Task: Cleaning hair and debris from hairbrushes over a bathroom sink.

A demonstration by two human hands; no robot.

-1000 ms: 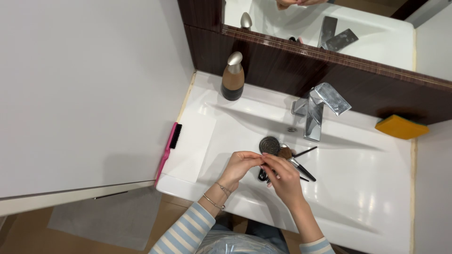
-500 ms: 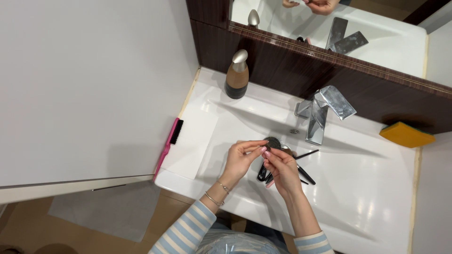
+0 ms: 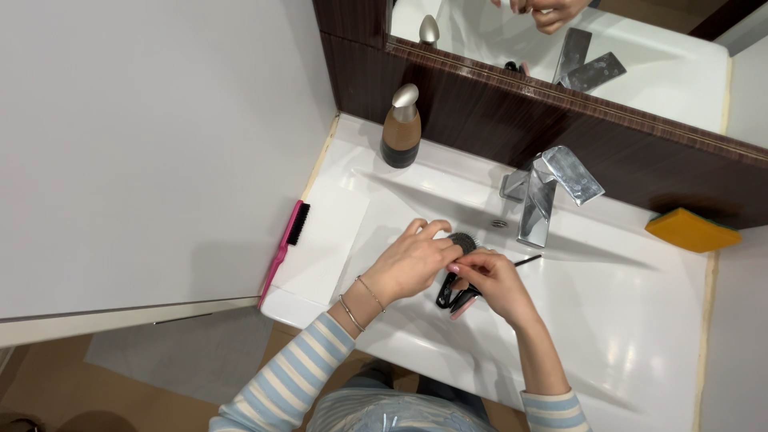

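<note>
White sink [image 3: 608, 320] sitting in counter, chrome tap [image 3: 544, 192] at back. Brown soap bottle [image 3: 400, 128] standing at back left corner, yellow sponge [image 3: 692, 230] at far right, pink brush [image 3: 286, 246] lying on left edge. Left hand [image 3: 412, 260] reaching over basin, fingers curled, fingertips touching round hairbrush [image 3: 464, 241]. Right hand [image 3: 492, 280] just beside it, fingers pinching together over small black brushes [image 3: 450, 296]; what it is gripping, cannot tell. Thin black brush handle [image 3: 528, 260] sticking out right of right hand.
</note>
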